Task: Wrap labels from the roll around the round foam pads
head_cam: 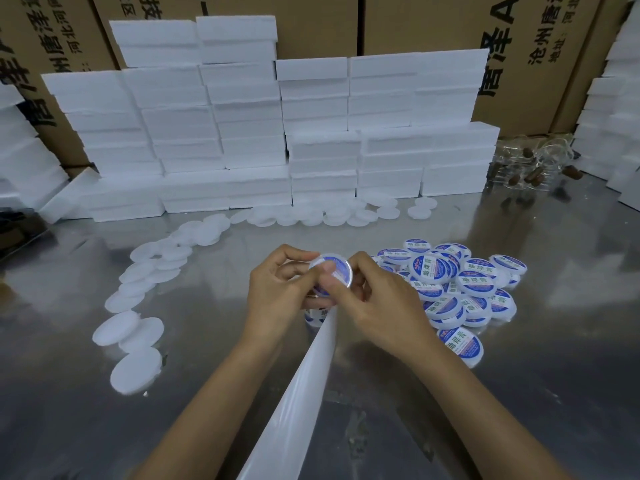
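A round foam pad (pixel 333 268) with a blue-and-white label on its face is held between both hands above the metal table (pixel 519 393). My left hand (pixel 277 289) grips its left edge, thumb on the face. My right hand (pixel 377 299) pinches the pad's lower right side. A white backing strip (pixel 294 403) from the label roll runs from under the hands toward me. The roll itself is hidden. A labelled piece (pixel 313 315) peeks out below my hands.
A heap of labelled pads (pixel 460 285) lies right of my hands. Bare white foam discs (pixel 138 289) trail along the left and back. Stacked white foam boxes (pixel 259 133) and cardboard cartons (pixel 450 29) wall the rear. Clear bottles (pixel 530 164) lie at the back right.
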Demonstrator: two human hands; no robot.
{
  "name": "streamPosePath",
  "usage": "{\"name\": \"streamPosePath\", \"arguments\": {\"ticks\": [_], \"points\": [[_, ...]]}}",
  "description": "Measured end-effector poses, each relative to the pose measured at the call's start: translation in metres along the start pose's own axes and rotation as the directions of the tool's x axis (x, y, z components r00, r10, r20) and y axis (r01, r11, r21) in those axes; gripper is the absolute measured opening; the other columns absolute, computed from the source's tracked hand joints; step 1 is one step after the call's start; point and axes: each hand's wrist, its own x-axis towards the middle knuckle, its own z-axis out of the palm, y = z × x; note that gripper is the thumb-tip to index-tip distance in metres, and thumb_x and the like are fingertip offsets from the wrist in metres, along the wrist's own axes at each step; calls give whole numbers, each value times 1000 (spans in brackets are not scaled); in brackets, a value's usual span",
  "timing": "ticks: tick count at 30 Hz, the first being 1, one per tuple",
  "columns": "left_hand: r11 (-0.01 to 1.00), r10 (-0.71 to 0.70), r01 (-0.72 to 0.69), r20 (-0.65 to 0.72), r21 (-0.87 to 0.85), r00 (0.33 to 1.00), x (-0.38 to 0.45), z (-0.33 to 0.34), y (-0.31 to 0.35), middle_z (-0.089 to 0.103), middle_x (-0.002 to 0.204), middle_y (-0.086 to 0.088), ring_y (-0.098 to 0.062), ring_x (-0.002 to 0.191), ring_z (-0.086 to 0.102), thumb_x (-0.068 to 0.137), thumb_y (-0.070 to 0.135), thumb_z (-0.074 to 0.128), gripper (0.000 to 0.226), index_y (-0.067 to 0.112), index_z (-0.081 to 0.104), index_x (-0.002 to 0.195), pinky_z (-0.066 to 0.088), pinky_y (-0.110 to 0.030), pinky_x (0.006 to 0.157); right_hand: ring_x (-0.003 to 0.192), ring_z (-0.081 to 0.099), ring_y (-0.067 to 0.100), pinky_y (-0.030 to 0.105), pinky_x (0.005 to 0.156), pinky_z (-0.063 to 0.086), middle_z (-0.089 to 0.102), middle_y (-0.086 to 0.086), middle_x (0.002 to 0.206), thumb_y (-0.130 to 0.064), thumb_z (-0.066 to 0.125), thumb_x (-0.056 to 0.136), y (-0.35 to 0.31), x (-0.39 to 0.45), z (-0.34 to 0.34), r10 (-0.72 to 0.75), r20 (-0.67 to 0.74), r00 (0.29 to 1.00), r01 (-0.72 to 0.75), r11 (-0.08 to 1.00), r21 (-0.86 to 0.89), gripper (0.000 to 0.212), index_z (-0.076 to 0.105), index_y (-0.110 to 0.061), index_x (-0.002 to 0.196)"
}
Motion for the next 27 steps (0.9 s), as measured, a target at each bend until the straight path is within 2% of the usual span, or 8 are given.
{"name": "streamPosePath", "arguments": {"ticks": [3,8,13,16,20,23,25,27], "points": [[999,40,-39,-28,19,999,0,-1,0,75,78,-15,-21,62,72,87,11,75,12,2,68,91,59,-29,52,67,54,6,27,52,35,56,-11,68,-90,35,75,0,-1,2,-29,-35,999,25,994,-111,66,50,-25,77],[999,35,-35,58,-1,998,3,-2,-2,76,84,-16,-31,70,76,93,7,67,11,3,68,103,61,-29,62,50,46,13,29,48,28,42,-7,49,-64,30,95,2,1,0,-43,-117,992,24,987,-158,52,37,-24,62],[997,41,-52,199,51,979,0,2,-3,77,103,-9,-23,90,76,88,-10,66,39,13,66,120,60,-27,76,67,55,26,37,61,40,55,-2,64,-46,29,103,14,10,-10,84,-103,991,-96,989,-114,44,48,-20,73],[984,124,-137,108,117,986,4,-1,-4,74,109,-7,-21,94,73,90,-16,56,44,12,63,123,60,-32,84,76,56,30,39,70,43,60,3,72,-48,27,104,32,16,-32,232,-154,960,-260,947,-189,48,50,-18,75],[955,256,-235,-104,179,961,17,-17,-7,74,97,-6,-17,85,70,92,-12,50,37,16,66,110,59,-26,68,68,56,32,36,64,37,55,2,60,-54,34,100,67,16,-63,349,-298,889,-436,844,-312,59,44,-14,60],[938,287,-235,-189,254,939,31,-29,-20,73,89,1,-14,81,67,91,-8,50,37,24,65,101,58,-28,65,64,56,27,33,65,37,58,3,62,-65,43,93,87,12,-71,439,-329,836,-540,766,-349,62,50,-12,61],[917,294,-209,-220,340,930,38,-38,-33,73,87,7,-15,85,67,91,-4,51,36,29,64,99,55,-30,72,64,55,26,34,67,41,58,3,62,-65,48,90,90,13,-75,470,-355,808,-573,767,-289,61,51,-12,62],[867,276,-139,-229,479,933,41,-43,-44,71,89,10,-15,92,65,90,-2,53,35,31,61,99,48,-24,77,64,55,29,40,68,46,59,5,62,-55,53,93,85,15,-82,481,-352,803,-524,851,-35,53,53,-10,64]]}}
